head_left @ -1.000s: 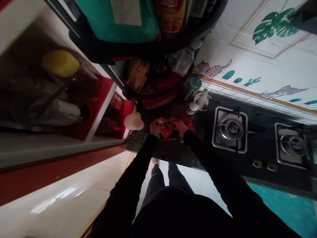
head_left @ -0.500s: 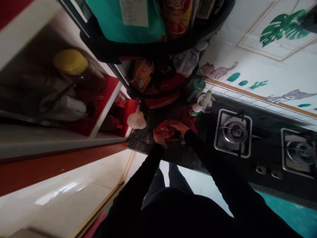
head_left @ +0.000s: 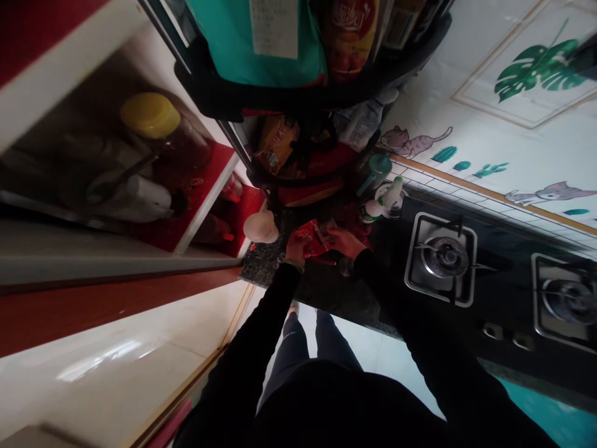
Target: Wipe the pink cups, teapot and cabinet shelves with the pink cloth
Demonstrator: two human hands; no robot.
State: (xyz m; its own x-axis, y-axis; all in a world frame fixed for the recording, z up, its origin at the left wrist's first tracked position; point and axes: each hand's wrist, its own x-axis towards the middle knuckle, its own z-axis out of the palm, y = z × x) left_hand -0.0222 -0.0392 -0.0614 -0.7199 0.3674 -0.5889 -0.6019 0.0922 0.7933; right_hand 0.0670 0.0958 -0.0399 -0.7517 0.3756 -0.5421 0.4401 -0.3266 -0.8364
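Both my hands meet over a dark speckled counter (head_left: 265, 269), holding a small red packet (head_left: 311, 239) between them. My left hand (head_left: 295, 249) grips the packet's left side with closed fingers. My right hand (head_left: 344, 241) pinches its right side. Both arms are in black sleeves. A thin red stick-like thing (head_left: 323, 261) lies on the counter just under the packet.
A tiered black rack (head_left: 308, 93) full of snack bags and bottles stands behind my hands. A two-burner gas hob (head_left: 441, 258) lies to the right. A white-and-green bottle (head_left: 380, 202), a pale rounded jar (head_left: 260, 228) and an open red cabinet (head_left: 196, 193) with a yellow-lidded jar (head_left: 150, 115) surround the spot.
My hands stayed together on the red packet, shifting slightly and turning it. The view drifted a little, so things sit somewhat further right than a second ago.
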